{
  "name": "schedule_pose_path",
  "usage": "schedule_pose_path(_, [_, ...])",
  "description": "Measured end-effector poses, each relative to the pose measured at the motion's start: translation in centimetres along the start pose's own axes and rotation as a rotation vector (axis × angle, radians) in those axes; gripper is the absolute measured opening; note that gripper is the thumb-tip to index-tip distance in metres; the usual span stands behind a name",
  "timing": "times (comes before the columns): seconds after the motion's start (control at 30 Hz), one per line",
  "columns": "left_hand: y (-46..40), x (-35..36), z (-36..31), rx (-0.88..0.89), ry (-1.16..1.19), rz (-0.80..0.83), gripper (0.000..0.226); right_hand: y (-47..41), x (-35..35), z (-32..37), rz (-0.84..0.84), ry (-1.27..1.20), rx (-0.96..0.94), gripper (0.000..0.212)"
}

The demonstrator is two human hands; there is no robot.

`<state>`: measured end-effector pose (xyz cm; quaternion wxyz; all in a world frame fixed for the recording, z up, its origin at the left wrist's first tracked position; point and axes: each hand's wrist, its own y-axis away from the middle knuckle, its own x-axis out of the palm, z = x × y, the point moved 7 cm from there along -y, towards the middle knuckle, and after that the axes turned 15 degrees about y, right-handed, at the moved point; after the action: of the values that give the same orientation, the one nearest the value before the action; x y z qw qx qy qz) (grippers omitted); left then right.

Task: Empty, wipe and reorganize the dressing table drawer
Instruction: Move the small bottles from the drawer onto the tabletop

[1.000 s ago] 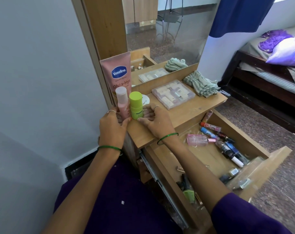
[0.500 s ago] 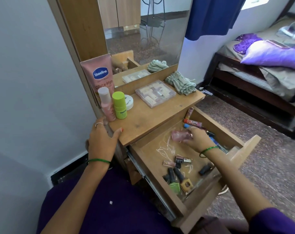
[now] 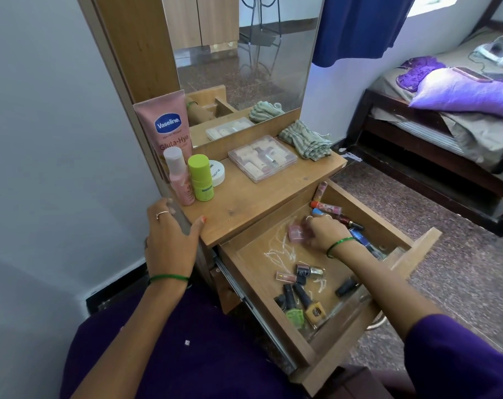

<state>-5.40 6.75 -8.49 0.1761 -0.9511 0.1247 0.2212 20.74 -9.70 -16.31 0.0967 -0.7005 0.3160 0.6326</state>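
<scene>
- Far left, the left hand (image 3: 169, 240) rests on the near left corner of the dressing table top (image 3: 244, 203), fingers fairly straight along the side edge, thumb lying on the front edge, holding nothing.
- Just beyond that hand stand a pink bottle with a white cap (image 3: 178, 177) and a lime green stick (image 3: 200, 178), side by side and upright, close enough that they seem to touch.
- Behind those two, a pink Vaseline tube (image 3: 165, 125) leans against the mirror frame; a white round jar (image 3: 217, 172) sits just behind the green stick.
- Moving right along the top, beyond and between the two hands: a clear flat case of small cosmetics (image 3: 262, 158), then a crumpled striped cloth (image 3: 305, 139) at the far right end.
- Below the top, the drawer (image 3: 414, 250) stands pulled open, to the right of the left hand.
- In it, the right hand (image 3: 323, 233) reaches down, fingers curled round a small pink clear bottle (image 3: 296, 233), gripping it just over the drawer floor; the picture is blurred there.
- Nearer the person than that hand, a cluster of nail polish bottles (image 3: 300, 298) lies on the drawer floor, among them a green one and a yellow-brown one.
- Beyond and to the right of the right hand, lipstick and gloss tubes (image 3: 329, 208) lie along the drawer's far side.
</scene>
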Motion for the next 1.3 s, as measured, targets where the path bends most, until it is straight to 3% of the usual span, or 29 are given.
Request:
schedule_pose_path(0.13, [1.9, 0.1, -3.7, 0.307, 0.088, -0.024, 0.036, 1.7, -0.4, -0.2, -0.046, -0.114, 0.008, 0.048])
schedule_pose_path(0.23, [3.8, 2.3, -6.5, 0.518, 0.127, 0.153, 0.026, 3.0, -1.0, -1.4, -0.051, -0.24, 0.082, 0.048])
schedule_pose_path(0.3, [5.2, 4.9, -8.0, 0.642, 0.05, 0.353, 0.013, 3.8, -1.4, -2.7, -0.097, -0.35, 0.165, 0.042])
schedule_pose_path(0.43, [7.1, 11.1, -7.7, 0.478, -0.114, 0.91, 0.022, 5.4, -1.4, -4.9, -0.274, -0.767, 0.288, 0.051])
schedule_pose_path(0.6, [8.6, 17.3, -6.0, 0.354, -0.361, 1.203, 0.034, 6.3, -1.3, -6.8, -0.494, -1.074, 0.366, 0.051])
schedule_pose_path(0.8, [9.7, 20.9, -5.1, 0.339, -0.532, 1.289, 0.026, 6.8, -1.2, -7.6, -0.646, -1.071, 0.437, 0.049])
schedule_pose_path(1.03, [10.4, 22.1, -5.5, 0.384, -0.498, 1.271, 0.031, 6.7, -1.2, -8.0, -0.671, -1.067, 0.44, 0.047])
schedule_pose_path(1.17, [10.6, 22.3, -5.8, 0.412, -0.471, 1.268, 0.023, 6.6, -1.3, -7.8, -0.669, -1.035, 0.415, 0.045])
schedule_pose_path(1.3, [9.2, 20.8, -6.8, 0.393, -0.402, 1.156, 0.024, 6.6, -1.2, -7.6, -0.656, -1.002, 0.403, 0.045])
